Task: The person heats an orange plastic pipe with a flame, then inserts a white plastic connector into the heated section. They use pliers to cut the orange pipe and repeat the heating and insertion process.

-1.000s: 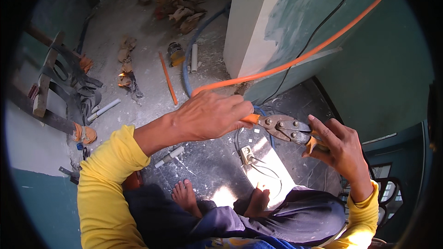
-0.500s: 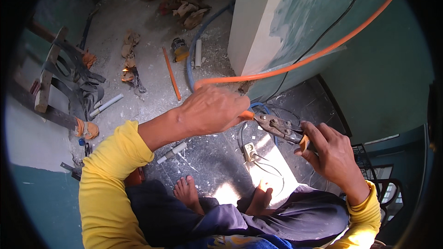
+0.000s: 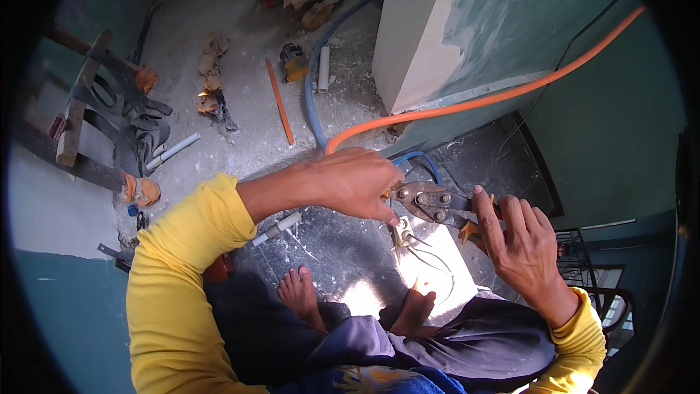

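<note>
Presently your left hand [image 3: 357, 184], angled inward with its back uppermost, is curled closed around the orange tube [image 3: 437, 111], which arcs away upper right. Your right hand [image 3: 521, 244], raised opposite, partly curls around the metal cutter [image 3: 424, 201] by its handles [image 3: 468, 230], index finger [image 3: 487, 211] straight; the cutter spans between your 2 hands.

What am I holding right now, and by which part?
Your right hand holds the metal hand tool by its orange-gripped handles; your left hand grips the orange tube by its lower end, beside the tool.
</note>
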### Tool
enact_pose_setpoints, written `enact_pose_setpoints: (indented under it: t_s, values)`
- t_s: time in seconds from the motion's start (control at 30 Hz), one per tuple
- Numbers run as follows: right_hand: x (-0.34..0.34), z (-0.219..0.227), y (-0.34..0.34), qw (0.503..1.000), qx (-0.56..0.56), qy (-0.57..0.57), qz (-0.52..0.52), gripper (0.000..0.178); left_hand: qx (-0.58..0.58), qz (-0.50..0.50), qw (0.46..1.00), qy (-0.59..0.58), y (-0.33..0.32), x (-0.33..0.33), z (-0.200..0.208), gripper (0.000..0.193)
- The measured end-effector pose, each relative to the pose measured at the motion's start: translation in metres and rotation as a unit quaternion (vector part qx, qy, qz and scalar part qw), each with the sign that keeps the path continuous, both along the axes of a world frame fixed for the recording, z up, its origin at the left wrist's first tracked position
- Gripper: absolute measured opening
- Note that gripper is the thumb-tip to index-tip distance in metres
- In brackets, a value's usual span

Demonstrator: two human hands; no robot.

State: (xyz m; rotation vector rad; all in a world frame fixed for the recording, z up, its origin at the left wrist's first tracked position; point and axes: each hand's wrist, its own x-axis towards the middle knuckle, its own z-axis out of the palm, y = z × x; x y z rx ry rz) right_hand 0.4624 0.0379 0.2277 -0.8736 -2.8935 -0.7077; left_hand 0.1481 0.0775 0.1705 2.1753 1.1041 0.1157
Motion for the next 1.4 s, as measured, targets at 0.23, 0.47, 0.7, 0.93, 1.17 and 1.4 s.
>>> enact_pose_setpoints:
  t_s: [0.23, 0.47, 0.7, 0.93, 1.17, 1.4]
  values:
    - [0.000, -0.005, 0.009, 0.881, -0.422, 0.148, -0.151, 0.071, 0.253, 0.065, 0.965, 0.039, -0.004, 0.007, -0.039, 0.024]
    - [0.005, -0.016, 0.007, 0.970, -0.220, 0.086, -0.050, 0.065, -0.006, -0.042, 0.999, -0.017, 0.013, -0.018, -0.012, 0.045]
    - [0.003, -0.022, 0.007, 0.986, -0.142, 0.080, -0.045, 0.062, 0.221, 0.024, 0.974, -0.032, 0.002, -0.008, -0.043, 0.026]
    - [0.010, -0.021, 0.013, 0.682, -0.663, 0.181, -0.250, 0.062, 0.346, -0.001, 0.938, -0.001, 0.005, -0.005, -0.057, 0.020]
    - [0.005, -0.026, 0.008, 0.906, -0.380, 0.149, -0.116, 0.058, 0.226, -0.020, 0.974, 0.002, 0.008, -0.004, -0.041, 0.031]
    - [0.019, -0.036, 0.017, 0.198, -0.881, 0.331, -0.274, 0.055, 0.380, 0.003, 0.924, -0.041, 0.007, 0.003, -0.057, 0.032]
